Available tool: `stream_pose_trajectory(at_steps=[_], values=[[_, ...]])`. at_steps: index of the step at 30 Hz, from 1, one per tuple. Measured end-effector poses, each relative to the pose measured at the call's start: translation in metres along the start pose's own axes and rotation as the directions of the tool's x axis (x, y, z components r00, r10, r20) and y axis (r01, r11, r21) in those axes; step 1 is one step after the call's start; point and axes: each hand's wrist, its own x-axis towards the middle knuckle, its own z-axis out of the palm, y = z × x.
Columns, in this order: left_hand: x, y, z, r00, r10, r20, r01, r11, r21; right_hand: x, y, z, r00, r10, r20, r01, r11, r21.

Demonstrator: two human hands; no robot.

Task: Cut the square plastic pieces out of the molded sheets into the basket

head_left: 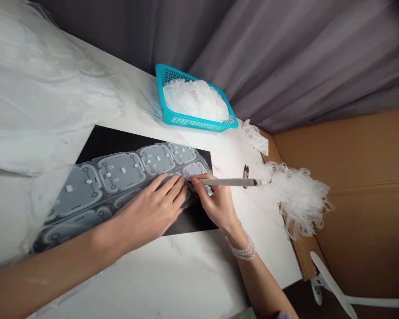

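A translucent sheet of moulded silicone-like parts [121, 170] lies across a black mat [182, 223]. My left hand [162, 201] rests flat on this sheet, palm down, fingers stretched out side by side. Just right of those fingertips, my right hand [216, 201] is closed round a slim, grey pen-like tool [231, 182]. Its dark tip points down at the sheet, beside the left fingers; whether it touches is hard to see. The tool's back end is reddish brown. Fingers cover part of the sheet near the tip.
Behind the mat stands a turquoise basket [201, 125] piled with translucent pieces. More translucent sheets [36, 88] are heaped at the left. Small pink-handled snips [245, 176] lie right of my right hand. Frilly offcuts [301, 199] hang at the table's right edge, near cardboard [359, 190].
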Motion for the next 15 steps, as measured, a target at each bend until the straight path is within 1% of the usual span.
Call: stream_pose_trajectory(at_steps=[4,7,13,15], values=[[0.001,-0.002,-0.001,1.000,0.000,0.020,0.000,1.000,-0.014,0.003,0.000,0.005,0.997,-0.075,-0.014,0.074,0.995,-0.073],[0.001,-0.003,-0.001,1.000,0.002,0.024,-0.001,1.000,-0.026,0.003,0.001,0.007,0.993,-0.116,-0.002,0.115,0.984,-0.133],[-0.001,-0.002,0.001,0.999,0.015,0.030,-0.014,0.999,-0.035,-0.007,0.000,0.007,0.983,-0.163,0.088,0.181,0.946,-0.269],[-0.002,-0.001,0.001,1.000,0.003,0.027,-0.002,0.999,-0.032,-0.011,0.001,0.007,0.967,-0.228,0.110,0.252,0.912,-0.323]])
